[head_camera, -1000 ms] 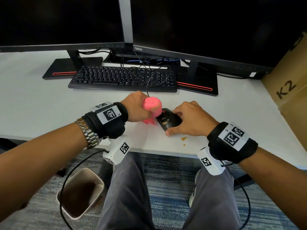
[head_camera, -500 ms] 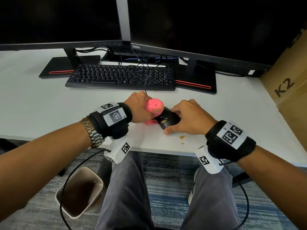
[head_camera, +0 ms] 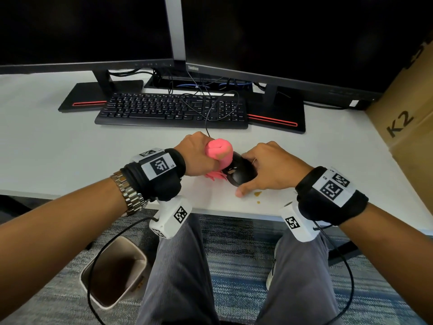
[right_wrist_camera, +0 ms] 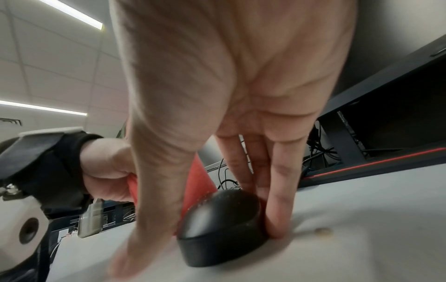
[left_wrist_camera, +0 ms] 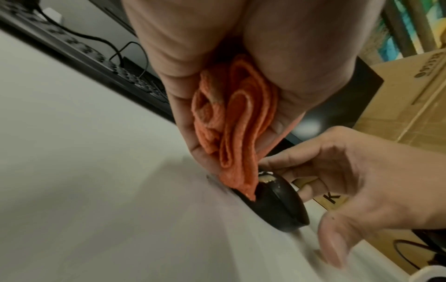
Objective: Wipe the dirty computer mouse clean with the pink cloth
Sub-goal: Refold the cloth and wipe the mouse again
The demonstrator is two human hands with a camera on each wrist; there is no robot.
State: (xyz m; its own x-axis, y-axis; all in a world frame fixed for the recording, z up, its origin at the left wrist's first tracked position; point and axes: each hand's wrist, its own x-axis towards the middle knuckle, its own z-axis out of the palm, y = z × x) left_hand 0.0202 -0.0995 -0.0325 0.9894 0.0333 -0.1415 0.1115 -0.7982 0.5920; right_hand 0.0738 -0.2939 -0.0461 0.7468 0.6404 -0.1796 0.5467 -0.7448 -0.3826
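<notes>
while left hand [head_camera: 199, 156] grips bunched pink cloth [head_camera: 219, 151] | right hand [head_camera: 274, 170] holds smooth black mouse [head_camera: 241, 173]

White desk [head_camera: 46, 146] with two dark monitors [head_camera: 281, 43], blue-grey carpet [head_camera: 234, 266], ceiling strip lights [right_wrist_camera: 72, 13].

Bare desk [head_camera: 58, 156] lies left; keyboard [head_camera: 171, 110] blocks behind.

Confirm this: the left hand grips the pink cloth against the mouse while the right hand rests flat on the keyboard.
Wrong about the right hand: the head view shows it holding the mouse steady, far from the keyboard. The left hand does grip the pink cloth.
</notes>
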